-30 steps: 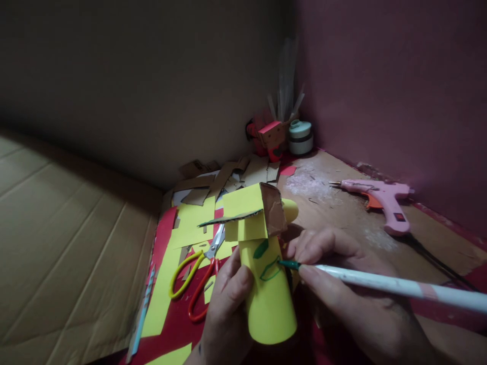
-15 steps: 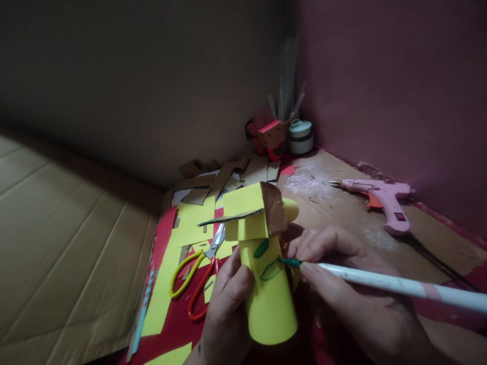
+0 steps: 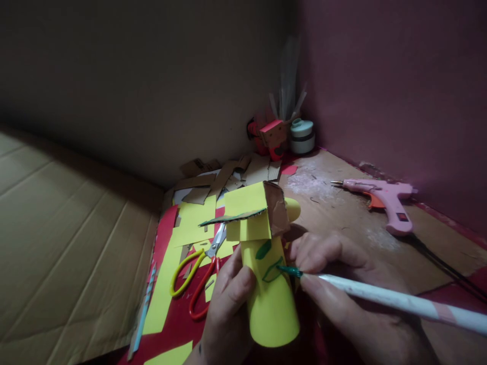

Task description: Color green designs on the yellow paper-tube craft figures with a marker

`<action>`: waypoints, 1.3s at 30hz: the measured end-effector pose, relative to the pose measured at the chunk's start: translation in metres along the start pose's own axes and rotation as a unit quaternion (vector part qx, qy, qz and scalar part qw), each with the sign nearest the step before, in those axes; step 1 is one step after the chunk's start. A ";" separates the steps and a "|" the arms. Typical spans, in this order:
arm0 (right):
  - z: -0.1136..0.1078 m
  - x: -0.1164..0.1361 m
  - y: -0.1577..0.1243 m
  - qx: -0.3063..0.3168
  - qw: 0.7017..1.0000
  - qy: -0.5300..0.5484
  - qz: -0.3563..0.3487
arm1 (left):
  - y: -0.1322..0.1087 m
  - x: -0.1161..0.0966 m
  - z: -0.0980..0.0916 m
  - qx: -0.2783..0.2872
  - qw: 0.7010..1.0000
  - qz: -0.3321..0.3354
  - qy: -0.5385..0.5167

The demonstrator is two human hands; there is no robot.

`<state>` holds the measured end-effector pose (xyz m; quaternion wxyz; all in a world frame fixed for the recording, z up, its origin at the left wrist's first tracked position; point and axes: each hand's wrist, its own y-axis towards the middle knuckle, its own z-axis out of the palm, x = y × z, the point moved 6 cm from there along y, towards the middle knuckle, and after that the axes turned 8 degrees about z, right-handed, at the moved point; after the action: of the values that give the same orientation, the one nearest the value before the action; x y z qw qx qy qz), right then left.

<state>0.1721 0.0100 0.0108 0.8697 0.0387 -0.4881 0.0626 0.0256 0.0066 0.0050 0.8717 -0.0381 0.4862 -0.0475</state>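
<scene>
The yellow tube (image 3: 272,314) is held in the middle foreground, over the near part of the worktop (image 3: 353,228), with a boxy yellow top (image 3: 245,200) seen at its twelve o'clock end. Whether its foot is rested on anything cannot be told. At nine o'clock the tube is clamped by the left hand (image 3: 228,299), the thumb pressed to its side. At three o'clock a white marker (image 3: 384,296) is pinched by the right hand (image 3: 335,279), its green tip (image 3: 289,271) set against the tube. The hands are kept apart by the tube between them.

The step in hand is judged to be the colouring of a leaf shape: the upper leaf (image 3: 263,249) is filled with green, while the lower leaf (image 3: 269,274) is mostly outlined, yellow being seen inside. For the next move, short, light strokes within that outline seem called for, with the tube braced against rolling. Scissors (image 3: 213,250) are seen at ten o'clock and a pink glue gun (image 3: 391,197) at two; neither seems needed.
</scene>
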 end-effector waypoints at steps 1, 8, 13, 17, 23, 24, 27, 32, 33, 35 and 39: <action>-0.001 0.000 0.000 0.004 1.000 -0.003 0.001 | 0.000 0.000 0.000 0.001 1.000 0.001 -0.001; -0.007 -0.002 0.004 -0.012 0.999 -0.036 -0.001 | 0.003 0.002 -0.002 0.024 1.000 0.010 -0.001; -0.009 -0.004 0.004 -0.030 0.999 -0.044 0.009 | 0.004 0.003 -0.003 0.041 0.999 0.015 -0.011; -0.005 0.001 0.004 -0.004 0.999 -0.045 -0.012 | 0.002 0.001 -0.001 0.016 1.000 0.002 -0.002; -0.003 0.007 0.004 0.014 0.997 -0.059 -0.043 | 0.001 -0.002 0.003 0.012 1.000 0.004 -0.003; -0.005 0.006 0.003 -0.002 0.998 -0.056 -0.038 | 0.001 -0.002 0.003 0.014 1.000 0.008 -0.003; -0.007 0.001 0.003 -0.029 0.998 -0.047 -0.010 | 0.002 -0.002 0.001 0.016 1.000 0.018 -0.002; -0.005 -0.002 0.003 -0.023 0.999 -0.042 -0.001 | 0.002 -0.001 0.000 0.018 1.000 0.004 -0.001; -0.006 -0.001 0.003 -0.023 0.999 -0.043 -0.011 | 0.002 -0.001 -0.001 0.012 1.000 0.001 0.002; -0.005 0.002 0.002 -0.009 0.998 -0.049 -0.030 | 0.003 -0.002 -0.001 -0.002 1.000 -0.002 0.010; -0.004 0.004 0.000 0.041 0.996 -0.063 -0.053 | 0.003 -0.004 0.002 0.003 1.000 0.006 0.010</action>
<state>0.1776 0.0110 0.0121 0.8371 0.1043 -0.5360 0.0339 0.0256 0.0101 0.0092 0.8672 -0.0324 0.4949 -0.0444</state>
